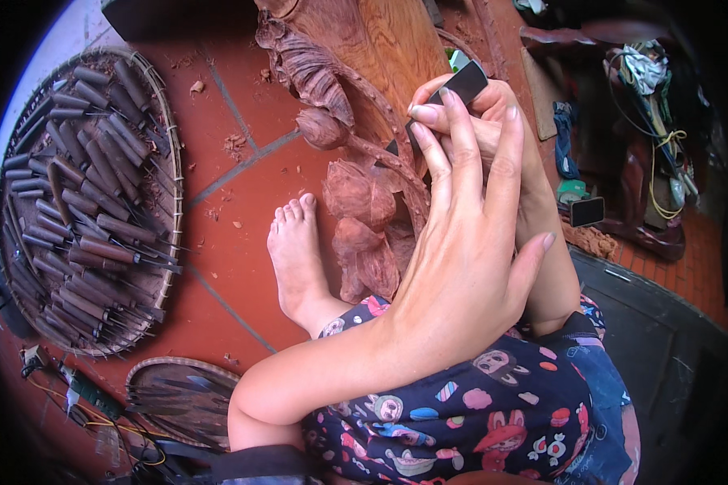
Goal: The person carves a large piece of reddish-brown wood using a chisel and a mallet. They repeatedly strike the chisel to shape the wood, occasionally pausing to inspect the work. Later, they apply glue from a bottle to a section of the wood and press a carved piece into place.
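My left hand point(473, 206) reaches across from the lower left, its fingers stretched out and its thumb apart. It lies over my right hand point(503, 105), its fingertips close to that hand's thumb; whether they press on anything cannot be told. My right hand is closed around a small black rectangular block point(466, 79), partly hidden by fingers. Just beyond and below the hands is a reddish wood carving, with a curled leaf point(311, 69), a round bud point(323, 129), a larger bud point(357, 194) and a long stem point(380, 153).
A round woven tray point(174, 218) of wooden-handled carving tools is on the tiled floor point(234, 242) at left. A smaller tray point(166, 361) of dark blades sits below it, beside a power tool point(93, 394) and cables. My bare foot point(295, 250) rests near the carving. Wood chips are scattered about.
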`<state>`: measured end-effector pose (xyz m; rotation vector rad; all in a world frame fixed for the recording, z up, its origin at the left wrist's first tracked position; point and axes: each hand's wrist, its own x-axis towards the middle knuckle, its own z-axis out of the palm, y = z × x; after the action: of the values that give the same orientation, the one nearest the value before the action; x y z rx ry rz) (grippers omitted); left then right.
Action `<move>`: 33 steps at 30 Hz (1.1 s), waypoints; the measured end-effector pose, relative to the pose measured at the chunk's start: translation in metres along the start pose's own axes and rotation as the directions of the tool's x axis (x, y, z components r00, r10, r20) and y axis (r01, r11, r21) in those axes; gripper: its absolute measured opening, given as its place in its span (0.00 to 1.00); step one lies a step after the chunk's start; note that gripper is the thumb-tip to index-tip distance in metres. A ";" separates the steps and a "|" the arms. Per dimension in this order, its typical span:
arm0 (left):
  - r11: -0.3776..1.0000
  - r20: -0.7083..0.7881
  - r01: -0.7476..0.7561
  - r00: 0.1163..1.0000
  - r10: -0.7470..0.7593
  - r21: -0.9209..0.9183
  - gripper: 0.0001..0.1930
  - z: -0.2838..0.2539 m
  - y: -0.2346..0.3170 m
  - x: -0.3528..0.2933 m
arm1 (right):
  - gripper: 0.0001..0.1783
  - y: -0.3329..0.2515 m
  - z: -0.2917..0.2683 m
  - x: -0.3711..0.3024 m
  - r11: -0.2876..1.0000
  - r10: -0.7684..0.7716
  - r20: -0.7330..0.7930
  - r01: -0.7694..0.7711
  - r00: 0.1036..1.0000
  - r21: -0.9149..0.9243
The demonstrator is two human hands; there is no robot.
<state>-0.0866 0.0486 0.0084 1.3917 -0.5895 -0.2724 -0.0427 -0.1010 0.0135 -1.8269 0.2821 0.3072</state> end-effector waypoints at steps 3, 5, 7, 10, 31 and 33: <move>0.999 -0.073 -0.007 0.997 0.005 -0.033 0.47 0.007 -0.005 0.004 | 0.09 0.014 0.004 0.000 0.987 -0.097 -0.076 0.086 0.992 -0.138; 1.000 -0.062 -0.017 0.998 0.018 0.018 0.47 0.008 -0.005 0.008 | 0.09 0.011 0.014 -0.009 0.992 -0.125 -0.181 0.121 0.976 -0.031; 0.998 -0.058 -0.045 0.997 0.048 0.050 0.47 0.007 -0.006 0.010 | 0.09 0.011 0.019 -0.012 0.981 -0.181 -0.224 0.191 0.958 0.023; 0.995 -0.047 -0.068 0.996 0.072 0.072 0.47 0.004 -0.008 0.006 | 0.09 0.008 0.017 -0.008 0.975 -0.200 -0.189 0.215 0.961 0.062; 0.973 -0.133 -0.105 0.982 0.134 0.205 0.47 0.013 -0.014 0.002 | 0.09 0.018 -0.007 -0.006 0.978 -0.155 -0.041 0.159 0.987 0.136; 0.974 -0.141 -0.077 0.984 0.109 0.215 0.47 0.012 -0.014 -0.004 | 0.09 0.021 -0.008 -0.003 0.981 -0.134 -0.011 0.134 0.991 0.142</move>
<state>-0.0941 0.0382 -0.0055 1.5663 -0.5664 -0.0277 -0.0525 -0.1143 -0.0020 -1.6963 0.1763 0.1866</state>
